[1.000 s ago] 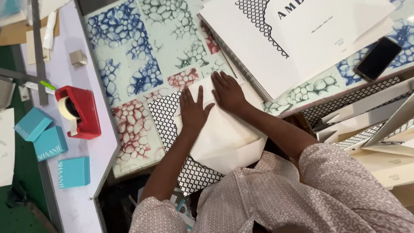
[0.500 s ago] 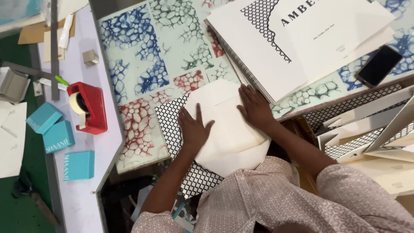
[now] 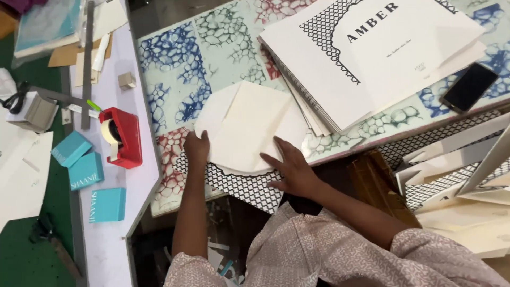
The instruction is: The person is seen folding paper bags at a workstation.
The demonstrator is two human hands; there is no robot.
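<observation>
A cream folded paper piece [image 3: 249,127] with a rounded lower edge lies on a black-and-white lattice-patterned sheet [image 3: 239,186] at the table's near edge. My left hand [image 3: 196,149] rests on the paper's left edge with the fingers curled against it. Fingers spread, my right hand [image 3: 292,170] presses flat on the paper's lower right corner and the lattice sheet. Neither hand lifts anything.
A stack of large white printed boards [image 3: 372,58] lies at the upper right, a black phone [image 3: 470,87] beside it. A red tape dispenser [image 3: 123,137] and teal boxes [image 3: 85,170] sit on the left. Patterned marbled sheets [image 3: 175,79] cover the table. More lattice-printed boards [image 3: 457,170] lean at the right.
Both hands have slid apart and down across the cream paper: the left one to its left edge, the right one to its lower right corner. The view has shifted.
</observation>
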